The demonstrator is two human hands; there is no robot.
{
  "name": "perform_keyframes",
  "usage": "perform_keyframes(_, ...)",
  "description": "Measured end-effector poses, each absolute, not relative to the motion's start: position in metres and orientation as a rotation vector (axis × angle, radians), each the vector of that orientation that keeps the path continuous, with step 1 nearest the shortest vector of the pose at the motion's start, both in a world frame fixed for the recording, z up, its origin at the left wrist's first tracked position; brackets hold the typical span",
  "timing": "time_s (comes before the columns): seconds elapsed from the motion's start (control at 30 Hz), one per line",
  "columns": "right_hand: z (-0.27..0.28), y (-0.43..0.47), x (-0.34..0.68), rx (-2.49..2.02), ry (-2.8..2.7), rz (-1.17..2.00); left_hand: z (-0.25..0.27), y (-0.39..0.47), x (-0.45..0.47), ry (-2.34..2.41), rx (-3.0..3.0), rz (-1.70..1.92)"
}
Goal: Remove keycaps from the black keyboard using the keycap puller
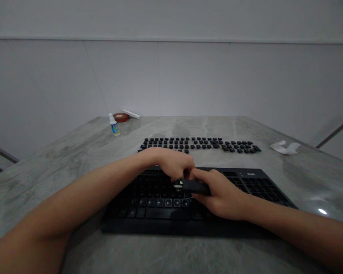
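A black keyboard (171,228) lies in front of me, many of its key positions stripped of their caps. Over its middle, my right hand (221,194) grips a slim black tool (196,186) with small metal parts at its left end; its exact kind is unclear. A thin wire-like line shows just beneath it. My left hand (175,163) reaches in from above, fingers curled down at the tool's metal end and close to my right fingertips. What those left fingers pinch is hidden.
Behind the keyboard, loose black keycaps (200,142) lie in rows. A small spray bottle (114,125) stands at the back left, near a reddish-brown case (121,117) and a white flat object (131,114). Crumpled white material (285,147) sits at right on the grey marbled table (74,152).
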State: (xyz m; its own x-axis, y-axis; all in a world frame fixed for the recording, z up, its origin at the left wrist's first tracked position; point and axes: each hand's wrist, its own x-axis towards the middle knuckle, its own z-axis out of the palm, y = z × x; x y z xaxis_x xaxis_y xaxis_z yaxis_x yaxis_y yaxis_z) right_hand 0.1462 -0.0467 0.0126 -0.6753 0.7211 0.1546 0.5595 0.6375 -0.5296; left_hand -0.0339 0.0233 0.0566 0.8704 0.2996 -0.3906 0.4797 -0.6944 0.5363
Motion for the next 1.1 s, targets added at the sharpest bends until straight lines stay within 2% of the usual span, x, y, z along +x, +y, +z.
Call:
perform_keyframes(0.33, 0.0118, -0.0463, 0.1457, -0.888, -2.485, 0.662, 0.0593, 0.0216, -0.0333, 0.619, 2.371, -0.381)
perform_keyframes(0.57, 0.0156, -0.0481, 0.1408, -0.848, -2.428, 0.831, 0.0617, 0.0217, -0.034, 0.57, 2.365, -0.379)
perform_keyframes(1.1, 0.0099, -0.0467, 0.1375, -1.063, -2.108, 1.067, 0.0571, 0.0263, -0.0373, 0.407, 2.342, -0.349)
